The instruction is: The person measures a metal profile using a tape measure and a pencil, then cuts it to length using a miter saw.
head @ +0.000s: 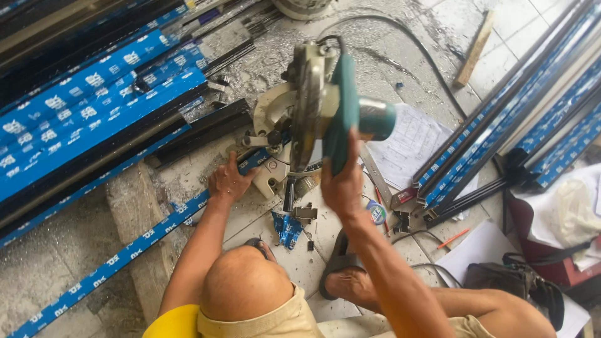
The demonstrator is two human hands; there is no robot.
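A mitre saw (313, 94) with a teal body and a round blade guard stands on the floor in front of me, its head raised. My right hand (341, 184) grips the saw's teal handle (341, 125) from below. A long metal profile wrapped in blue film (125, 250) runs from the lower left up onto the saw base (272, 175). My left hand (226, 181) presses flat on this profile right beside the base. Short metal offcuts (305, 213) and scraps of blue film (287, 228) lie just in front of the saw.
Blue-wrapped and black profiles are stacked at the left (81, 106) and bundled at the right (519, 125). A wooden block (134, 213) supports the profile. A paper sheet (407, 144), tape measure (376, 213), red pencil (454, 238), black bag (519, 281) and the saw's cord (407, 37) lie around.
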